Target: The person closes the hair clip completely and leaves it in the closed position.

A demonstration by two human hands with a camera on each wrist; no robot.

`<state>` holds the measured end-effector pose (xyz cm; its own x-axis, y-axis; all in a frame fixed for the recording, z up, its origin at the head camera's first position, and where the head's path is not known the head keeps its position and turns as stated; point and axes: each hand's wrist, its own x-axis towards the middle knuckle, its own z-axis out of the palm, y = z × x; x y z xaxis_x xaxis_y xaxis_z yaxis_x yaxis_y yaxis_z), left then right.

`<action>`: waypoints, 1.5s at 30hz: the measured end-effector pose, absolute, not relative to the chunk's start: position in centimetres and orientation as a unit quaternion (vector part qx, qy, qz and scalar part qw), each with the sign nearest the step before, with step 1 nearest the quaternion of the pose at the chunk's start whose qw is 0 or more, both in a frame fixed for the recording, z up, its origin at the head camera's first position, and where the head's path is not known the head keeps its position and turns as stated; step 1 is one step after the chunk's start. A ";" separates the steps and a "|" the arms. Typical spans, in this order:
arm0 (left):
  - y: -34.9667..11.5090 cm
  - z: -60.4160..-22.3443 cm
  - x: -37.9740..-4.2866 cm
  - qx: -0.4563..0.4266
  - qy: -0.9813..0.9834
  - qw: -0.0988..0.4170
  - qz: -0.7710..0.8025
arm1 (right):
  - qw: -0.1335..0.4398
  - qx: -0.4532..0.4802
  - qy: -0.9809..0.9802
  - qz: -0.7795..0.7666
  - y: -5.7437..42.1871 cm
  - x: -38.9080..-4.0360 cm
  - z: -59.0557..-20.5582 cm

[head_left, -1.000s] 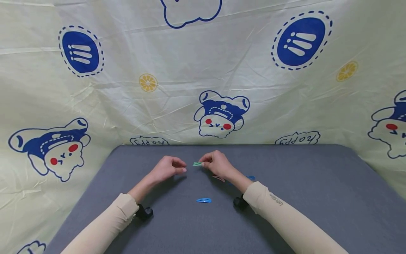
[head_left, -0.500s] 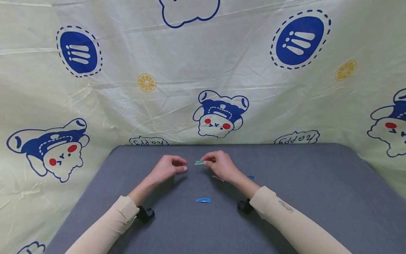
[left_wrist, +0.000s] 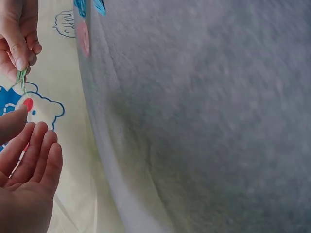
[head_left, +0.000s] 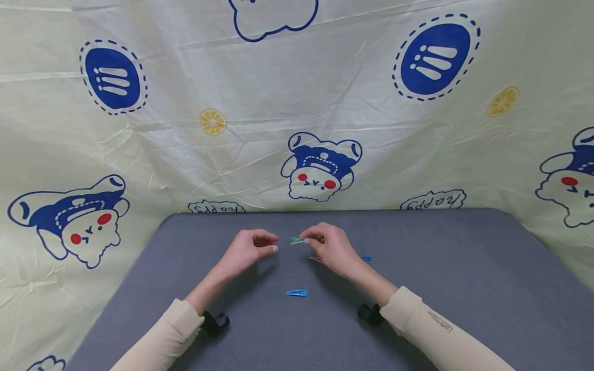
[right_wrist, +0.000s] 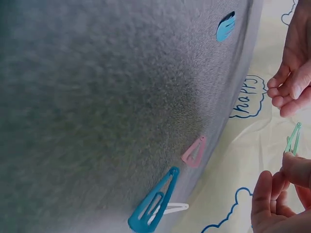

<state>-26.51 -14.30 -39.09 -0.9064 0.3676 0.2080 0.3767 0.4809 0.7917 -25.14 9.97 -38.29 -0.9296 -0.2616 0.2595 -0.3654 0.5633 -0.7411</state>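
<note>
My right hand (head_left: pixel 333 249) pinches a green snap hair clip (head_left: pixel 297 240) between thumb and fingertips, up above the table. The clip points toward my left hand (head_left: pixel 248 252), which hovers to its left with relaxed, slightly bent fingers and nothing in them. In the right wrist view the green clip (right_wrist: pixel 294 138) shows its two legs spread from a pointed end. A pink hair clip (right_wrist: pixel 194 152) lies on the table beneath my right hand, partly hidden in the head view. Closer to me lies a blue hair clip (head_left: pixel 297 292).
A teal hair clip (right_wrist: pixel 154 201) and a white one (right_wrist: pixel 175 208) lie together near the pink clip, mostly hidden by my right arm in the head view. The grey table (head_left: pixel 441 288) ends at a printed curtain (head_left: pixel 260 165) behind.
My right hand has drawn slightly to the right with the green hair clip. The left hand has edged a little to the right. The clips on the table stay where they were.
</note>
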 end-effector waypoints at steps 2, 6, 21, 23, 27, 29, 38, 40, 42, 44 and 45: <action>-14.1 -38.9 -26.2 -0.220 -0.858 0.008 -0.464 | 0.066 0.177 -0.881 0.434 10.3 -24.7 -38.1; -13.7 -38.6 -25.6 -0.228 -0.855 0.018 -0.466 | 0.083 0.173 -0.883 0.428 10.9 -23.7 -37.8; -11.6 -36.7 -22.6 -0.249 -0.857 0.032 -0.451 | 0.122 0.174 -0.886 0.412 12.7 -20.1 -37.1; -11.5 -36.5 -22.2 -0.254 -0.857 0.036 -0.447 | 0.127 0.169 -0.887 0.410 12.8 -19.6 -37.0; -11.4 -36.1 -21.1 -0.262 -0.858 0.039 -0.440 | 0.140 0.159 -0.887 0.410 13.2 -18.6 -36.7; -11.3 -35.9 -20.6 -0.262 -0.858 0.039 -0.440 | 0.142 0.155 -0.886 0.413 13.3 -18.1 -36.6; -10.6 -34.9 -18.2 -0.259 -0.852 0.038 -0.453 | 0.151 0.149 -0.889 0.406 14.1 -15.7 -35.7; -10.6 -34.9 -17.7 -0.259 -0.851 0.034 -0.455 | 0.147 0.144 -0.890 0.406 14.2 -15.2 -35.5; -10.5 -34.8 -17.3 -0.254 -0.852 0.029 -0.456 | 0.144 0.141 -0.890 0.409 14.3 -14.7 -35.5; -10.5 -34.9 -16.8 -0.251 -0.853 0.026 -0.456 | 0.147 0.142 -0.888 0.412 14.3 -14.2 -35.5; -10.4 -34.9 -16.7 -0.252 -0.853 0.025 -0.457 | 0.150 0.145 -0.886 0.414 14.3 -14.0 -35.6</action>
